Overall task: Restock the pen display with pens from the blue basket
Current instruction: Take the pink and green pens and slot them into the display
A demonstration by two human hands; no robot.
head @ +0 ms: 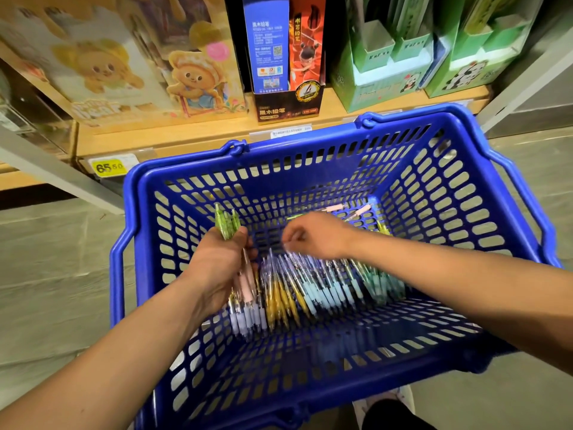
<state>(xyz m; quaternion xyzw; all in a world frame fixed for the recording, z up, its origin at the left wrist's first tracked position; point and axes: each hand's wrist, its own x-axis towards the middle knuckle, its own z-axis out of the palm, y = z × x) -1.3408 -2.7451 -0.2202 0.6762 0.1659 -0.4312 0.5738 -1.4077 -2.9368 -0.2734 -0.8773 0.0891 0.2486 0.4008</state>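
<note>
Near rim of blue perforated plastic basket [279, 383] is closest.
Inside, on bottom: row of loose plastic pens [310, 290] with lilac, yellow, pale-blue and teal grips, blurred.
Left hand [217, 262] over basket's left part covers row's left end; fingers wrapped round bunch of green-topped pens [228, 225].
Right hand [313, 235] over basket's middle: fingers curled, tips together; blur hides whether they pinch anything.
Beyond basket's far rim: wooden shelf [186, 135], yellow price tag [107, 166] reading "65 50", black pencil carton [288, 110].
Cartoon-bear box [192, 72] further left, green panda boxes [459, 72] further right.

One blue basket [341, 156], one left hand [217, 268], one right hand [313, 235] — three green pens [227, 223] — pen heap [316, 290] uncountable.
</note>
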